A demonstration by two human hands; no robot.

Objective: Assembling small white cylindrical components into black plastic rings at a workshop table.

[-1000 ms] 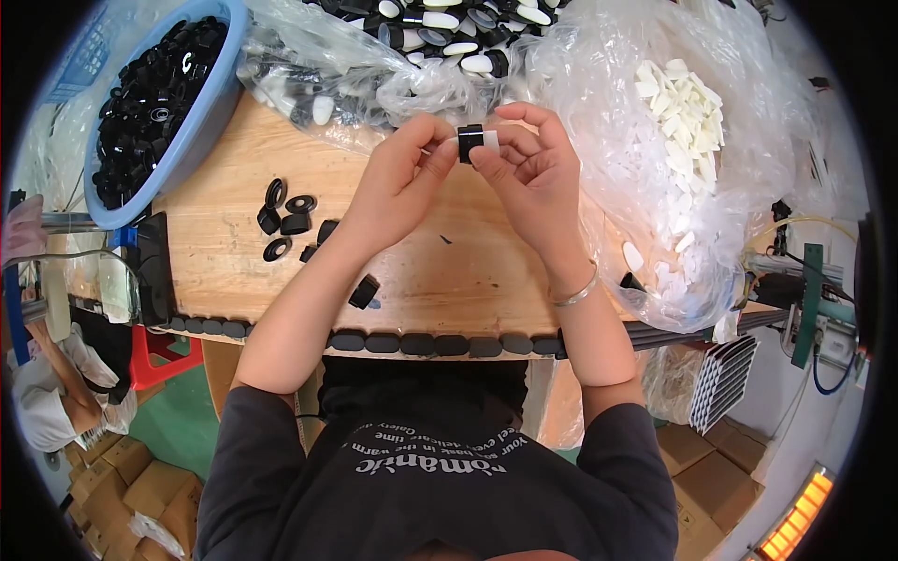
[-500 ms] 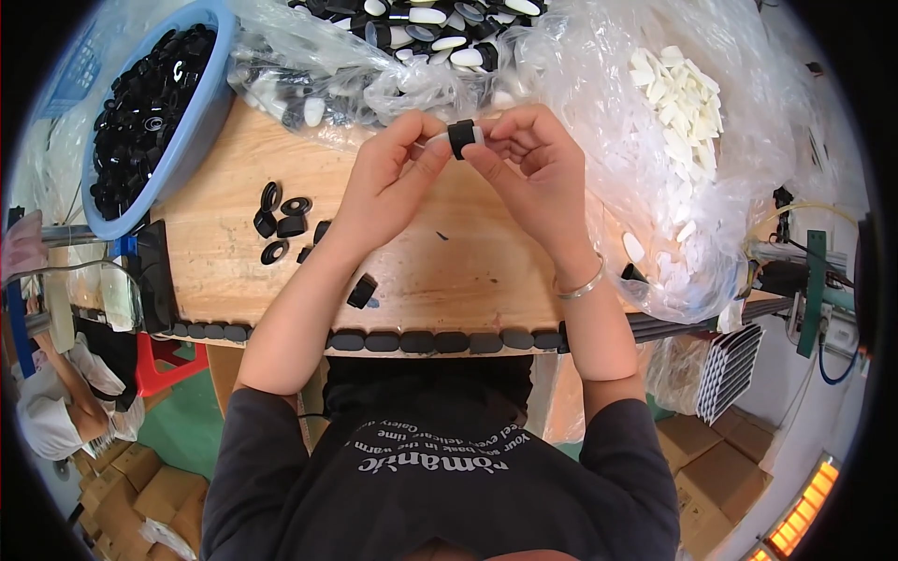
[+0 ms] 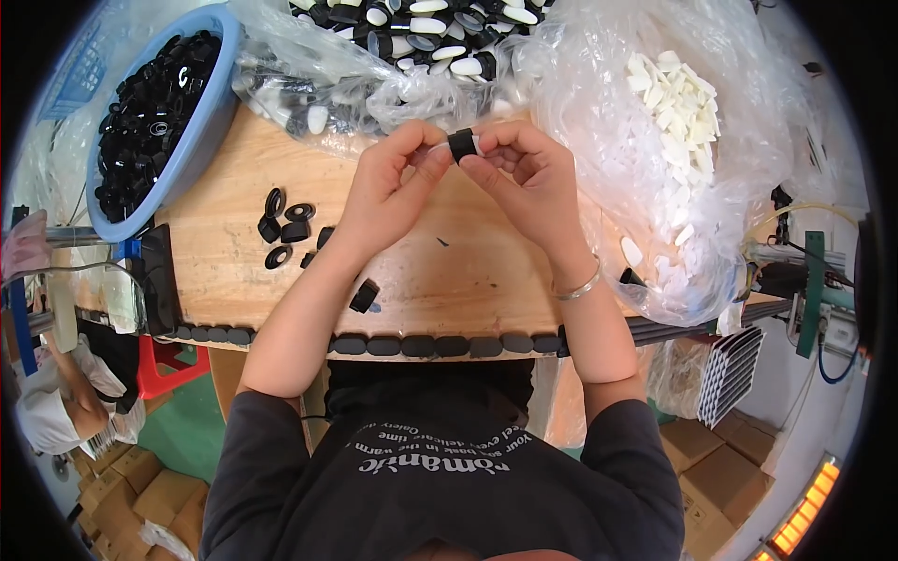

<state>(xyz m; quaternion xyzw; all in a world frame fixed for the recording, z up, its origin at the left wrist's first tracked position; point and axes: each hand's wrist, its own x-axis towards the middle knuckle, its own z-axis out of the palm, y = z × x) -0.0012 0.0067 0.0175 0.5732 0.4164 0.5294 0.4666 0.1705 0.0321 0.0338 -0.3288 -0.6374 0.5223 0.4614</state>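
My left hand [image 3: 388,192] and my right hand [image 3: 524,182] meet above the wooden table [image 3: 224,280], both pinching a small black ring-shaped cap [image 3: 461,145] with a white piece showing at its edge. Several loose black caps [image 3: 285,227] lie on the table left of my left wrist, and one more black cap [image 3: 364,296] lies near my left forearm. A silver bracelet [image 3: 578,289] sits on my right wrist.
A blue basin [image 3: 192,150] full of black caps stands at the back left. A clear bag of black and white caps [image 3: 412,37] lies at the back, a clear bag of white inserts [image 3: 678,103] at the right. Cardboard boxes and another person [image 3: 51,411] are below left.
Both hands have stayed together on the black cap and drifted slightly toward the back of the table; the fingers have shifted around the cap.
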